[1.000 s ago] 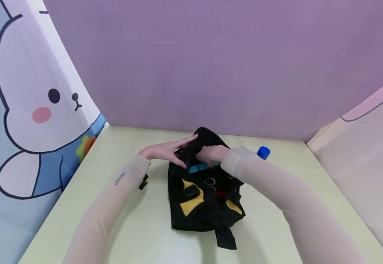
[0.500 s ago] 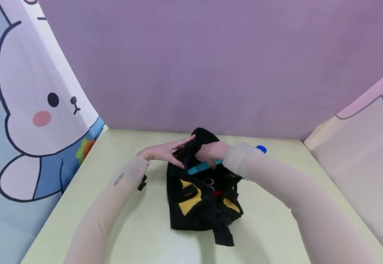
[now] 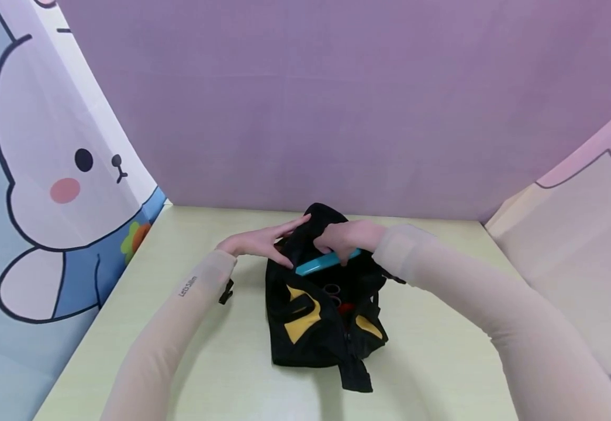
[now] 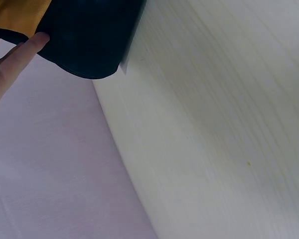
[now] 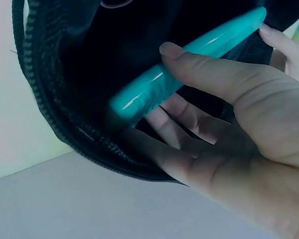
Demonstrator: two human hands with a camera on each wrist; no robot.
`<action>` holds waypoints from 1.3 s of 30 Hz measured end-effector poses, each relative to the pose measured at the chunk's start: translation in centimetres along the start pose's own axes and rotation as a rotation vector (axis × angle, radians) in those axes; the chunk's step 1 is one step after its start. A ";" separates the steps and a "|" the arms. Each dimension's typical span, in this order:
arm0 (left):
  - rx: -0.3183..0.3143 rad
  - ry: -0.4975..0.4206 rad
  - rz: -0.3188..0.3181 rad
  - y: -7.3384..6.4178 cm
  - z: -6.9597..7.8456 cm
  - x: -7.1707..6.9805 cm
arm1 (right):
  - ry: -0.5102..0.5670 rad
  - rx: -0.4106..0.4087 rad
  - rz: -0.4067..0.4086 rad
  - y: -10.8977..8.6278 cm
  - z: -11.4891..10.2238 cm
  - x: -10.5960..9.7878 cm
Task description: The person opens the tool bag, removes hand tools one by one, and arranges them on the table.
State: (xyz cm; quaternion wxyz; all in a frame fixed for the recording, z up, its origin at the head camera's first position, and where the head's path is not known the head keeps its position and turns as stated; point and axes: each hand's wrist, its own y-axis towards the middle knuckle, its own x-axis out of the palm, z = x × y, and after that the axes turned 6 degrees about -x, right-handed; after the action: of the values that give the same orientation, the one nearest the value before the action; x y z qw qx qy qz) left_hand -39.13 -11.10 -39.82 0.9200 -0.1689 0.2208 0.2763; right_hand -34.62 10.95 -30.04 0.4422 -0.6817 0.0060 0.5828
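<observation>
Object of glossy turquoise (image 5: 137,94), long and slim, lies aslant in the mouth of a black fabric bag with yellow panels (image 3: 297,352). Right hand (image 3: 348,237) grips it near mid-length, thumb on one side, fingers on the other, both ends jutting past. Left hand (image 3: 259,241) spreads extended fingers against the bag's rim. Two ring handles (image 3: 338,289) show deeper inside.
</observation>
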 end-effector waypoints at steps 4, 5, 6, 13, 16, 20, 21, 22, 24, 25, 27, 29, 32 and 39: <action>0.005 0.001 -0.006 0.0 0.0 0.0 | 0.025 -0.025 0.036 -0.4 0.0 0.0; 0.007 0.003 -0.008 0.0 0.0 -0.1 | 0.036 -0.031 0.047 -0.5 0.0 -0.1; 0.009 0.003 -0.010 0.0 -0.1 -0.1 | 0.044 -0.038 0.057 -0.7 0.0 -0.2; 0.025 0.004 -0.009 -0.3 -0.1 -0.3 | 0.107 -0.059 0.119 -2.1 -0.1 -1.0; 0.010 0.002 0.001 -0.3 -0.1 -0.4 | 0.131 -0.071 0.147 -2.8 0.1 -1.5; 0.018 0.004 0.000 -0.3 -0.3 -0.4 | 0.167 -0.068 0.177 -3.7 0.1 -2.0; 0.020 0.002 -0.002 -0.3 -0.3 -0.4 | 0.182 -0.066 0.181 -3.9 0.1 -2.2; 0.022 -0.003 -0.005 -0.3 -0.3 -0.4 | 0.191 -0.064 0.187 -4.1 0.1 -2.3; 0.019 -0.008 -0.009 -0.4 -0.3 -0.5 | 0.203 -0.068 0.198 -4.4 0.0 -2.6; 0.015 -0.012 -0.010 -0.4 -0.3 -0.5 | 0.208 -0.074 0.204 -4.5 -0.1 -2.8; 0.003 -0.016 -0.008 -0.5 -0.3 -0.6 | 0.215 -0.088 0.213 -4.7 -0.2 -3.1; -0.006 -0.013 -0.005 -0.6 -0.3 -0.6 | 0.211 -0.097 0.220 -4.9 -0.3 -3.4; -0.012 -0.015 0.001 -0.6 -0.3 -0.5 | 0.208 -0.092 0.223 -5.2 -0.3 -3.9; 0.026 -0.027 -0.016 -0.3 -0.4 -0.6 | 0.203 -0.073 0.280 -6.7 0.2 -4.3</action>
State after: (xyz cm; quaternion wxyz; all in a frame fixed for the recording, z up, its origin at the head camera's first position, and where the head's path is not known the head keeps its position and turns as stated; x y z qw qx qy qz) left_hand -39.56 -11.83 -39.81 0.9271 -0.1548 0.2107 0.2685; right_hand -32.66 12.98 -22.61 0.3287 -0.7452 0.1244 0.5667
